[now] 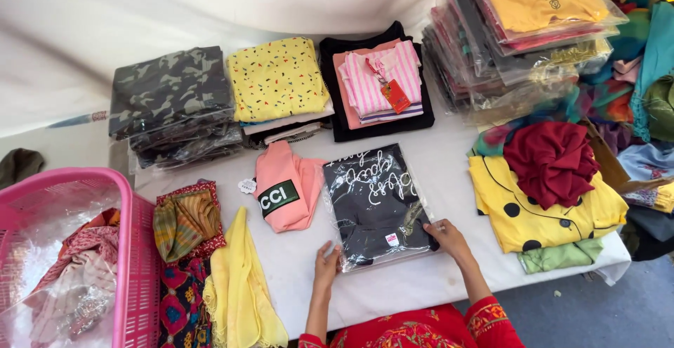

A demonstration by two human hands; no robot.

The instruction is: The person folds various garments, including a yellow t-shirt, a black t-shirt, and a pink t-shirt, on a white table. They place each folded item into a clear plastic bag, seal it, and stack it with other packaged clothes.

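Low in the middle of the frame, both hands rest on a black folded garment sealed in a clear plastic bag (378, 204), which lies flat on the white-covered tabletop (449, 169). The left hand (326, 262) has its fingers curled over the bag's near left corner, a light grip on the plastic edge; the right hand (446, 238) pinches the near right corner, thumb on top. Just left of the bag lies a folded pink top with a black and green label (286, 185), and further left a pale yellow fringed scarf (235, 285). A pink plastic basket (137, 264) fills the lower left corner. Along the top of the frame sit folded piles: a camouflage stack (170, 90), a yellow speckled shirt (277, 78), a pink striped shirt (382, 81), and bagged shirts (519, 25) at upper right. At right, a dark red cloth (551, 160) sits on a yellow dotted garment (519, 211)
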